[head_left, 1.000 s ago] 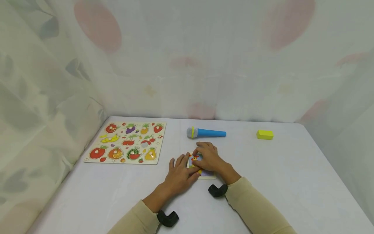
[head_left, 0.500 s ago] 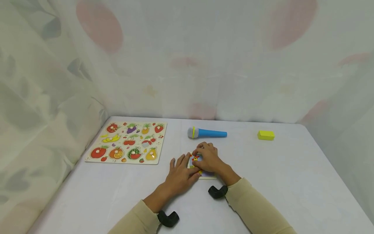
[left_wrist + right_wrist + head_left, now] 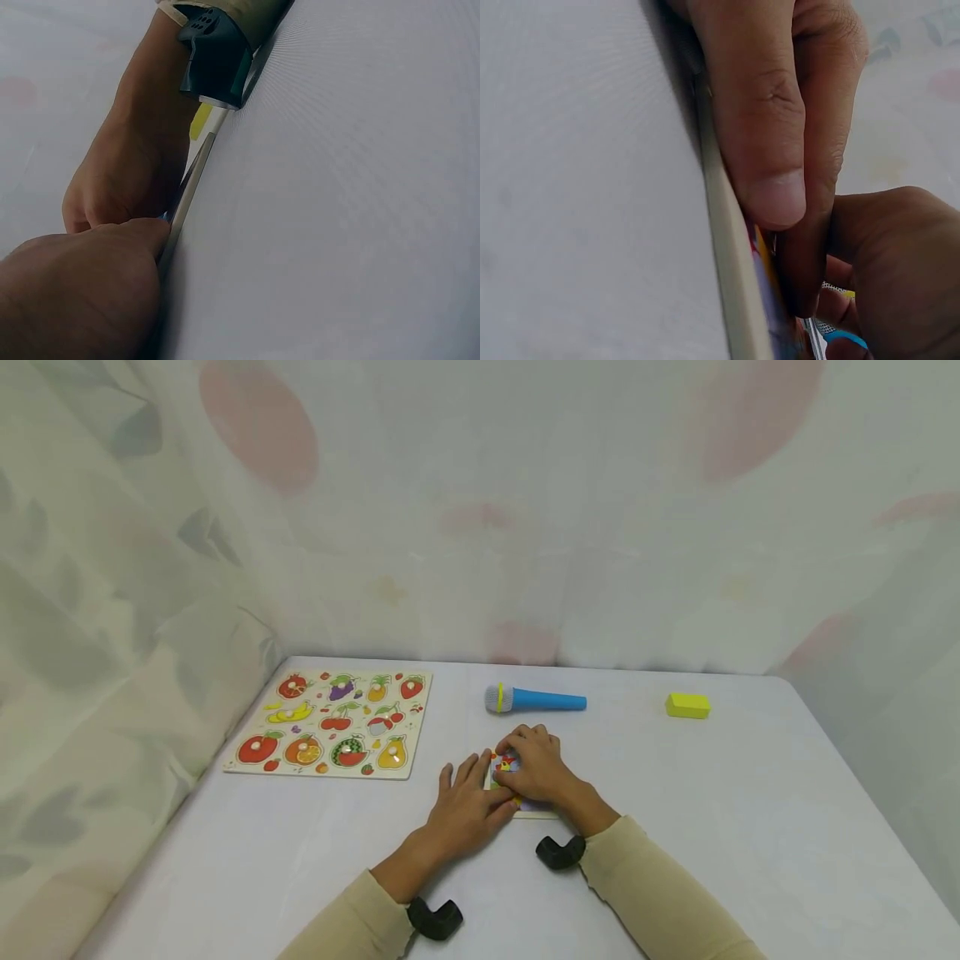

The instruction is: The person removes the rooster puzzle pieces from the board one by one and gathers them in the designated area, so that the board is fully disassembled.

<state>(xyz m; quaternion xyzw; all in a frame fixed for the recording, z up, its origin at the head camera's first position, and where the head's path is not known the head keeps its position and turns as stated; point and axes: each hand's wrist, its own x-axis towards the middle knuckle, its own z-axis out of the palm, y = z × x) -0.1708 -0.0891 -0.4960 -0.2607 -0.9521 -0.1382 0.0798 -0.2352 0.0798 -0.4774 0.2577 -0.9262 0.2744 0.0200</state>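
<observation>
sm pic board (image 3: 534, 807) under l hand (image 3: 463, 810), fingers spread, & r hand (image 3: 538, 767), curled, can't tell if gripping

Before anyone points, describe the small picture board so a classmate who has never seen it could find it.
On the white table, find the blue-handled microphone. The small picture board lies on its near side, partly hidden by the left hand and right hand. The larger fruit board sits to its left; this one alone has hands on it.
</observation>
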